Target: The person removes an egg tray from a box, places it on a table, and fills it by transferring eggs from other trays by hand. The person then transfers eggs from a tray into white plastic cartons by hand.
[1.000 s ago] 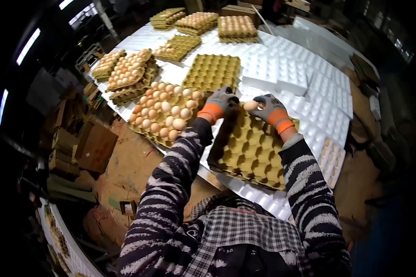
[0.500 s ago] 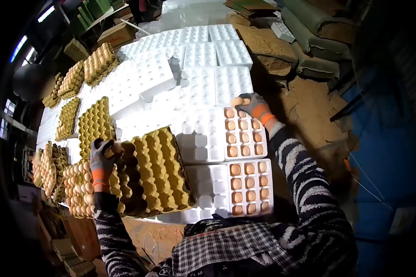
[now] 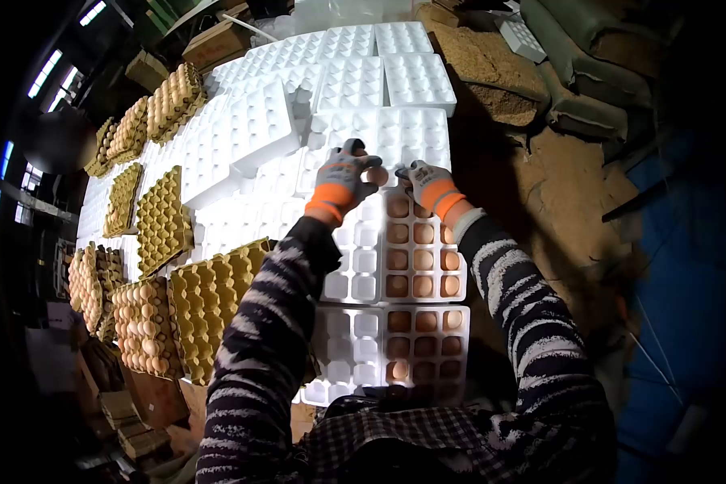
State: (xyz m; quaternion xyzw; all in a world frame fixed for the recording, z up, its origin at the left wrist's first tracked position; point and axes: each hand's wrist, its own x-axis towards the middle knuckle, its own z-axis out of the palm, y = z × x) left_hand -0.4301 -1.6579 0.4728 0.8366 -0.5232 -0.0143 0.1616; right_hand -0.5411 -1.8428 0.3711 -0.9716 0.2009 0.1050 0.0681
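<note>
My left hand (image 3: 340, 184), in a grey and orange glove, is closed on a brown egg (image 3: 377, 176) between thumb and fingers. It is above the white foam trays, just left of my right hand (image 3: 429, 187). My right hand wears a matching glove; its fingers are pinched together, and what they hold, if anything, is hidden. Below it lies a white foam egg tray (image 3: 351, 288) whose right-hand pockets hold brown eggs (image 3: 423, 260). Nearer to me, a second foam tray (image 3: 355, 327) also has eggs in its right-hand pockets.
An empty-pocketed pulp egg tray (image 3: 218, 294) lies left of my left forearm, beside a pulp tray of eggs (image 3: 148, 331). More egg stacks (image 3: 175, 97) stand at the far left. White foam trays (image 3: 351, 81) cover the far table. Sacks (image 3: 492, 73) lie at the back right.
My left hand has moved right from the pulp trays to beside my right hand, carrying an egg. The egg seen at my right fingertips no longer shows. The view has shifted slightly.
</note>
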